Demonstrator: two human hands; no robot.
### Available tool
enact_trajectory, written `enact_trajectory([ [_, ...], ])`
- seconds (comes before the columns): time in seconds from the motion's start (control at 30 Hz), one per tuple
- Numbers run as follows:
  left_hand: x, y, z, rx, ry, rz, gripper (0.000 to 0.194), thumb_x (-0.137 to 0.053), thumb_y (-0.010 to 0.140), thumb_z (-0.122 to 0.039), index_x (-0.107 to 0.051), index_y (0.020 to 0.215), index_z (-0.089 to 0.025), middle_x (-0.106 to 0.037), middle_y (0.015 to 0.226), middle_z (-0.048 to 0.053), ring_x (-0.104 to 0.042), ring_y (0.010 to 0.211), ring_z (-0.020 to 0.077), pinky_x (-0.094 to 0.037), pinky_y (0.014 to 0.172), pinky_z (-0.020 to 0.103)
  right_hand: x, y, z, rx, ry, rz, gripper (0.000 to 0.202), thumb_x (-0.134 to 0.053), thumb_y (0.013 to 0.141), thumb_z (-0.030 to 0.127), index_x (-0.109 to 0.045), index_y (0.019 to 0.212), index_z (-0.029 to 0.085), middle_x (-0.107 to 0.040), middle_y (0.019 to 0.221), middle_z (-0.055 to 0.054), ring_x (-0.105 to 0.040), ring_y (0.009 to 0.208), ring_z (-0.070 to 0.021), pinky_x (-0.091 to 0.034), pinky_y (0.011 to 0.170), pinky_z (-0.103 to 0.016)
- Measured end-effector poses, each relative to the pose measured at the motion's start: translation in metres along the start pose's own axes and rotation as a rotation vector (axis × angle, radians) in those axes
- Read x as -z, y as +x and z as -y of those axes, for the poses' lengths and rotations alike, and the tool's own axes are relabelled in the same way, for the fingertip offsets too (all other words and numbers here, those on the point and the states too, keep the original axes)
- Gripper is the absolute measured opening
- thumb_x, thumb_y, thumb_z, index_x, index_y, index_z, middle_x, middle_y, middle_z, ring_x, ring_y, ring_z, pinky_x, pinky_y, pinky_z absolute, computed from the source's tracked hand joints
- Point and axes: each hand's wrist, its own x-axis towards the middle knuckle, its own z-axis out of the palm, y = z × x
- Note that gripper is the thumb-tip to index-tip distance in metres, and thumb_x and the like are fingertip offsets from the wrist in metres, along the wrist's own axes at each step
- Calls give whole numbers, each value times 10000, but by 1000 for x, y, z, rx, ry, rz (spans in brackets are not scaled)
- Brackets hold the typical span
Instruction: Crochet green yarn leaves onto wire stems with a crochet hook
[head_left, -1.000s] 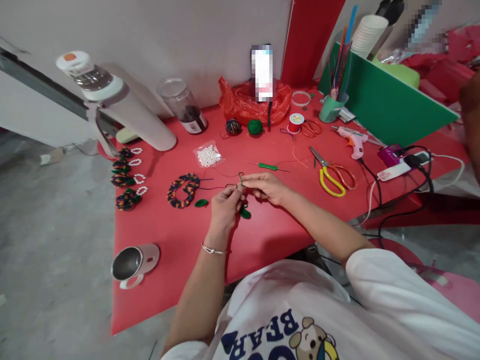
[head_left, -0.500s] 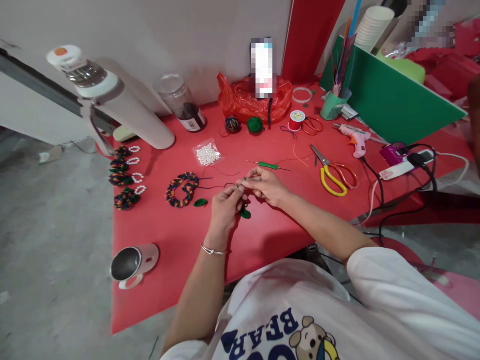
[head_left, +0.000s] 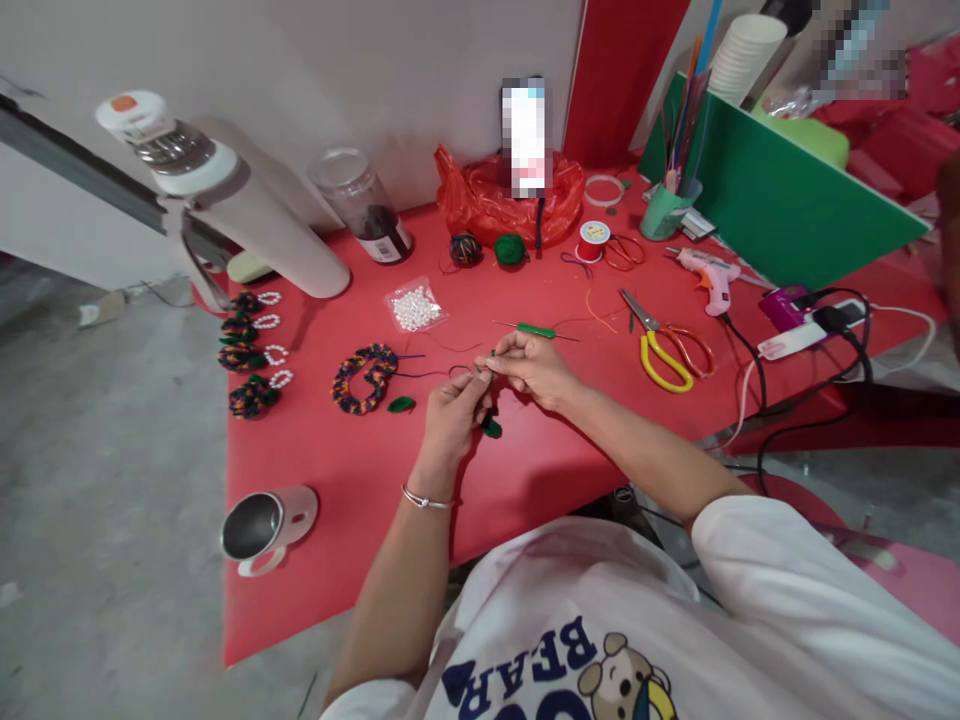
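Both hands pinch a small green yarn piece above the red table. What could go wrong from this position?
The left hand and right hand pinch the green yarn piece by a thin strand, so the grip may slip and drop it. The dark thread runs toward the multicoloured crochet ring; a pull could drag it. The steel mug lies near the table's front edge, where an elbow might knock it off.
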Motion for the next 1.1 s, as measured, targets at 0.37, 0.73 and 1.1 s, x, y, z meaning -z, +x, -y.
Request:
enact_trajectory([
  [0.37,-3,0,2,10,66,-3,310,-807,678,-420,-627,666,-168,-453,462,-70,-301,380,33,-230,379,179,0,-2,-2,-34,-61,15,533,-982,539,405,-548,790,222,-698,604,77,-372,314,-18,-220,281,-143],
  [0.73,-4,0,2,18,49,-36,274,-785,681,-398,-645,645,-165,-457,446,-56,-285,378,37,-224,371,176,-2,-2,-4,51,-94,-19,501,-965,566,375,-526,759,229,-746,658,42,-387,322,-23,-256,292,-156],
  [1.1,-10,-2,8,-93,-29,-107,282,-784,709,-362,-703,882,-155,-585,451,-48,-370,304,64,-261,345,190,-1,3,0,-39,127,-60,623,-1015,452,329,-503,792,225,-784,698,15,-363,347,-5,-204,329,-139],
])
